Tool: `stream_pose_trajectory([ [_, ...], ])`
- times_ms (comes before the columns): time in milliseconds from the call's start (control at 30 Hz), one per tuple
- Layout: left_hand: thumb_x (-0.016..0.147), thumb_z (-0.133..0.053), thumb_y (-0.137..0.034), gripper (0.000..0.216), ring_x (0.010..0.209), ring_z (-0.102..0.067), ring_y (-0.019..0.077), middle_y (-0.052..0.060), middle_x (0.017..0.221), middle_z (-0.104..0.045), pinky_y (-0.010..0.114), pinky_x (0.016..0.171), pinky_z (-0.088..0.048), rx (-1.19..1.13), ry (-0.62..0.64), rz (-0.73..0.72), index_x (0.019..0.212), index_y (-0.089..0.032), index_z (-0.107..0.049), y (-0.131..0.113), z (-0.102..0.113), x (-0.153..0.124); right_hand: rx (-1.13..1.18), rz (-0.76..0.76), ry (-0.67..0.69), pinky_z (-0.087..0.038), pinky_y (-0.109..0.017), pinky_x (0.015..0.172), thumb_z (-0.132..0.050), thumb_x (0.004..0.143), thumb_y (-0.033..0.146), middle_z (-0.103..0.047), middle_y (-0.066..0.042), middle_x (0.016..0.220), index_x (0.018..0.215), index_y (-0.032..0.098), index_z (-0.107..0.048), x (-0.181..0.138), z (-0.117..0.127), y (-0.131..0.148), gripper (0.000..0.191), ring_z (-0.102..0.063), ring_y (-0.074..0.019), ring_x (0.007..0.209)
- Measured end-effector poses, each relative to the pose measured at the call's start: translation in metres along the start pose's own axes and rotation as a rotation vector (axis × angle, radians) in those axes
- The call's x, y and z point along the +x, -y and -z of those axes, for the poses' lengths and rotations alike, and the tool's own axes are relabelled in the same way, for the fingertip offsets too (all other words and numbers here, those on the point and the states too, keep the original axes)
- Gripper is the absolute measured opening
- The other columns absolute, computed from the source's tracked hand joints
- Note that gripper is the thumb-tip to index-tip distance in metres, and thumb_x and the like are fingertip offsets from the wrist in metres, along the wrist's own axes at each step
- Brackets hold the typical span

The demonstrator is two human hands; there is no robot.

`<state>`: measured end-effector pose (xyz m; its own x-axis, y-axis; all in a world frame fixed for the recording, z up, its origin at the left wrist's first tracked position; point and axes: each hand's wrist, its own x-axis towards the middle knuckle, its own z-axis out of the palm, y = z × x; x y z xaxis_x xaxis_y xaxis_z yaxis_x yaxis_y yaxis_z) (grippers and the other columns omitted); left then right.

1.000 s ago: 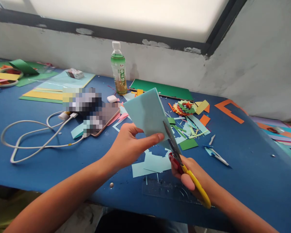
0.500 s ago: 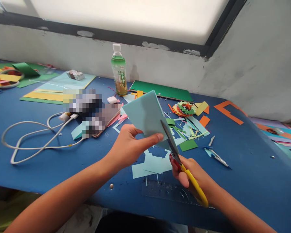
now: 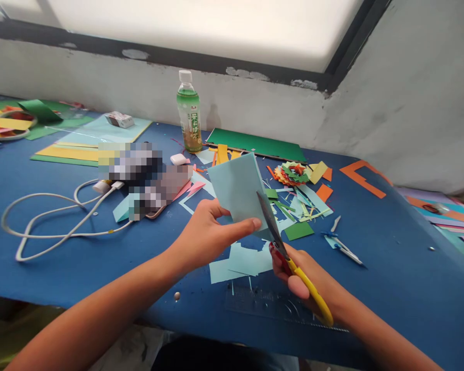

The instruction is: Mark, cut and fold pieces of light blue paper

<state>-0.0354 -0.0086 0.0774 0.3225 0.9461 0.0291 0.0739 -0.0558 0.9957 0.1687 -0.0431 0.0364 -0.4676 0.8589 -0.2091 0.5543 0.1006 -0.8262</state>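
Observation:
Between the thumb and fingers of my left hand is a light blue sheet of paper, raised above the table and tilted. My right hand grips scissors with yellow and red handles. Their dark blades point up and left along the paper's right edge; whether the edge lies between the blades I cannot tell. Below the hands, several light blue paper pieces lie on the table. A clear plastic ruler rests by the front edge, partly under my right hand.
A green drink bottle stands at the back. Paper scraps, a layered paper rosette and a pair of compasses lie to the right. At left are a white cable and blurred devices. An orange paper frame lies farther right.
The light blue paper has turned slightly clockwise and its top edge sits lower and further right. Both hands keep their holds, with the scissors nearly in the same place.

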Motion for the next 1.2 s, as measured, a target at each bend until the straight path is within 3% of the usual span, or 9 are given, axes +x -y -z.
stream_pose_trajectory([
  [300, 0.075, -0.064, -0.030, 0.015, 0.088, -0.063, 0.0205, 0.002, 0.083, -0.070, 0.030, 0.080, -0.048, 0.027, -0.007, -0.043, 0.080, -0.018, -0.070, -0.003, -0.003, -0.003, 0.063, 0.052, 0.008, -0.027, -0.026, 0.049, -0.021, 0.058, 0.089, -0.042, 0.004, 0.061, 0.071, 0.022, -0.033, 0.000, -0.005, -0.008, 0.069, -0.032, -0.0123, 0.053],
  [567, 0.074, -0.064, -0.025, 0.012, 0.072, -0.061, 0.0157, 0.002, 0.076, -0.069, 0.024, 0.063, -0.049, 0.053, -0.030, -0.054, 0.078, -0.015, -0.069, -0.003, -0.010, -0.005, 0.099, 0.066, -0.033, -0.026, -0.026, 0.049, -0.020, 0.065, 0.085, -0.039, 0.005, 0.061, 0.073, 0.022, -0.034, 0.002, -0.009, -0.016, 0.065, -0.029, -0.0125, 0.054],
  [700, 0.074, -0.064, -0.026, 0.012, 0.071, -0.061, 0.0149, 0.002, 0.075, -0.069, 0.023, 0.062, -0.048, 0.033, -0.045, -0.056, 0.078, -0.015, -0.069, -0.003, -0.010, -0.006, 0.053, 0.076, -0.038, -0.026, -0.025, 0.048, -0.038, 0.074, 0.072, -0.041, 0.004, 0.062, 0.073, 0.022, -0.033, 0.003, -0.009, -0.014, 0.050, -0.030, -0.0126, 0.053],
  [800, 0.074, -0.064, -0.024, 0.011, 0.070, -0.061, 0.0144, 0.002, 0.075, -0.069, 0.023, 0.062, -0.049, 0.023, -0.045, -0.057, 0.078, -0.015, -0.068, -0.004, -0.010, -0.007, 0.027, 0.032, -0.060, -0.027, -0.025, 0.048, -0.041, 0.082, 0.047, -0.041, 0.004, 0.061, 0.072, 0.023, -0.030, 0.003, -0.010, -0.013, 0.028, -0.032, -0.0125, 0.052],
  [867, 0.074, -0.064, -0.024, 0.010, 0.069, -0.061, 0.0144, 0.001, 0.075, -0.068, 0.023, 0.062, -0.049, 0.021, -0.050, -0.052, 0.077, -0.015, -0.068, -0.004, -0.011, -0.007, 0.007, 0.008, -0.074, -0.027, -0.024, 0.048, -0.042, 0.079, 0.030, -0.043, 0.004, 0.061, 0.074, 0.023, -0.031, 0.002, -0.010, -0.013, 0.014, -0.033, -0.0124, 0.052],
  [933, 0.073, -0.063, -0.023, 0.010, 0.070, -0.061, 0.0149, 0.001, 0.075, -0.069, 0.023, 0.062, -0.049, 0.022, -0.060, -0.044, 0.077, -0.015, -0.068, -0.004, -0.011, -0.007, -0.012, 0.005, -0.085, -0.028, -0.024, 0.048, -0.043, 0.073, 0.020, -0.045, 0.003, 0.062, 0.075, 0.022, -0.031, 0.002, -0.011, -0.013, 0.013, -0.033, -0.0122, 0.052],
  [1200, 0.073, -0.064, -0.023, 0.009, 0.069, -0.062, 0.0142, 0.000, 0.072, -0.068, 0.022, 0.062, -0.049, 0.045, -0.066, -0.068, 0.076, -0.016, -0.068, -0.004, -0.012, -0.008, -0.023, 0.017, -0.107, -0.029, -0.024, 0.047, -0.046, 0.072, 0.019, -0.046, 0.002, 0.064, 0.075, 0.022, -0.032, 0.003, -0.012, -0.015, 0.014, -0.034, -0.0122, 0.052],
])
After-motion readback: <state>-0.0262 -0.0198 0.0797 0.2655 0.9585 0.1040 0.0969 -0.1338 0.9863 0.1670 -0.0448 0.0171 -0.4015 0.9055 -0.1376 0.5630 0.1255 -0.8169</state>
